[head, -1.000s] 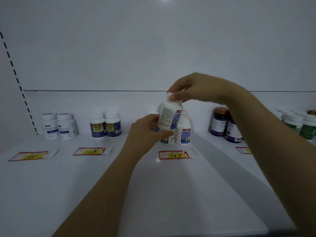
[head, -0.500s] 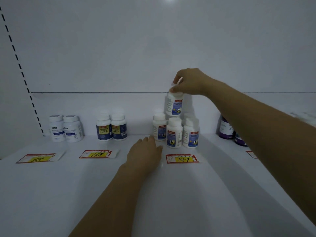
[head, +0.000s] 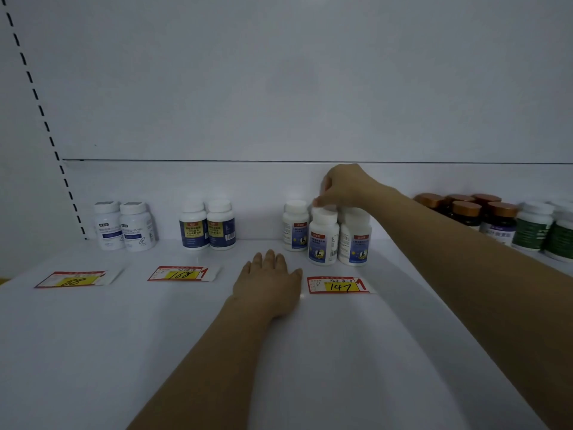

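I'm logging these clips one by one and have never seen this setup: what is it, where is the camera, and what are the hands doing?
No machine here: a person works bare-handed. The single picture comes from a wide-angle camera worn on the head, looking forward and down, so both forearms enter from the bottom. The surface is a white shop shelf with handwritten price tags; the tag marked 147 lies before a cluster of white bottles with red-and-blue labels. The right hand reaches over that cluster and seems to pinch the cap of a back bottle, mostly hidden by the front ones. The left hand lies flat on the shelf, holding nothing. To the left stand a blue-labelled pair and a white pair; to the right, brown-capped bottles and green-labelled bottles.
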### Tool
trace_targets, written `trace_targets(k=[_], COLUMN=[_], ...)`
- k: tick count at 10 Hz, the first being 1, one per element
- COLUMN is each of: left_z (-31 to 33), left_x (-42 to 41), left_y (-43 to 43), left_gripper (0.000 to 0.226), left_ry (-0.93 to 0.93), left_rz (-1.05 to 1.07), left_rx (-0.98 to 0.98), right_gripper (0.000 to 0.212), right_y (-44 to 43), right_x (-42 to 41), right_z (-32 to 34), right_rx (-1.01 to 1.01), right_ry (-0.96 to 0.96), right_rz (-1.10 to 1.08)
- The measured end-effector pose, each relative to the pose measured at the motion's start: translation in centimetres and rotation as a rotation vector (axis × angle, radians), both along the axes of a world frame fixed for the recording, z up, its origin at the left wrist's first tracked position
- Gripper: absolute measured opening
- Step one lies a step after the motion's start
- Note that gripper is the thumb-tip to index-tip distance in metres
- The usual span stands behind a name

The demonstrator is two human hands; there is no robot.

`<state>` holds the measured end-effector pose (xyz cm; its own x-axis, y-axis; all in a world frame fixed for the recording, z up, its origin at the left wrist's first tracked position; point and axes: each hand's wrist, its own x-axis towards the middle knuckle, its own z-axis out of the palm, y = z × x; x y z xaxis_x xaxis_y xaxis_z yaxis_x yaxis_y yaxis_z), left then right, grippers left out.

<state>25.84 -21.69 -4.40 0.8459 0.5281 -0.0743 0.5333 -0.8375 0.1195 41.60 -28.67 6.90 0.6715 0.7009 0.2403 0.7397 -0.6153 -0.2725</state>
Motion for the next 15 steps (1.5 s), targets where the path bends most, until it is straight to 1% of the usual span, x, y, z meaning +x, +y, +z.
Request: trace_targets(k=[1,2,3,4,5,6,7,8,9,10,11,12,13,14,15], left_z=[0.1,0.2,0.2,0.3,0.3,0.3,0.2,0.2,0.2,0.2,0.8,2.2,3.7,4.8,5.1], left_x=[0.0,-0.1,-0.1,-0.2,-0.2,-0.2,-0.2,-0.2,-0.2,-0.1,0.0,-0.4,-0.5,-0.4,-0.5], left_y=[-0.1,-0.1,-0.1,-0.2,-0.3,-0.3,-0.4,-0.3,-0.4,-0.3,-0.6,-1.5,-2.4,-2.6,-2.6], left_gripper=[0.063,0.063,0.063,0.063,0.063,0.063,0.063,0.063,0.063,0.064,0.063,0.048,0.038,0.047,0.056], left_ry=[0.009,0.014,0.018,0.017,0.018,0.027,0.015,0.007,0.009,-0.004,-0.146,-0.493,-0.756,-0.781,-0.755], left_rz=[0.002,0.000,-0.004,-0.004,0.002,0.008,0.008,0.006,-0.001,0.013,0.046,0.055,-0.011,-0.107,-0.167], left_rx=[-0.008,-0.015,-0.016,-0.017,-0.017,-0.011,-0.014,-0.019,-0.020,-0.030,-0.006,-0.050,-0.381,-0.824,-0.994], right_gripper=[0.040,0.040,0.037,0.038,0.044,0.049,0.049,0.044,0.038,0.031,0.027,0.025,0.022,0.029,0.031], right_y=[0.2,0.2,-0.4,-1.2,-1.6,-1.4,-1.1,-1.1,-1.4,-2.4,-4.1,-5.7,-7.0,-7.8,-8.2], right_x=[-0.2,-0.6,-0.7,0.1,0.9,1.5,1.6,1.4,1.2,0.7,-0.6,-2.3,-3.4,-4.1,-4.7], right_z=[0.0,0.5,1.5,2.5,2.6,1.7,1.1,0.7,0.9,2.3,5.1,7.6,8.5,7.7,5.3], right_rx=[-0.047,-0.115,-0.139,-0.127,-0.207,-0.253,-0.242,-0.261,-0.226,-0.060,0.161,0.381,0.515,0.555,0.599], right_ry=[0.013,-0.004,-0.046,-0.088,-0.012,0.093,0.084,0.042,-0.037,-0.151,-0.237,-0.213,-0.011,0.166,0.255], right_rz=[-0.001,0.010,0.004,-0.070,-0.128,-0.135,-0.159,-0.160,-0.151,-0.121,-0.013,0.071,0.163,0.257,0.289])
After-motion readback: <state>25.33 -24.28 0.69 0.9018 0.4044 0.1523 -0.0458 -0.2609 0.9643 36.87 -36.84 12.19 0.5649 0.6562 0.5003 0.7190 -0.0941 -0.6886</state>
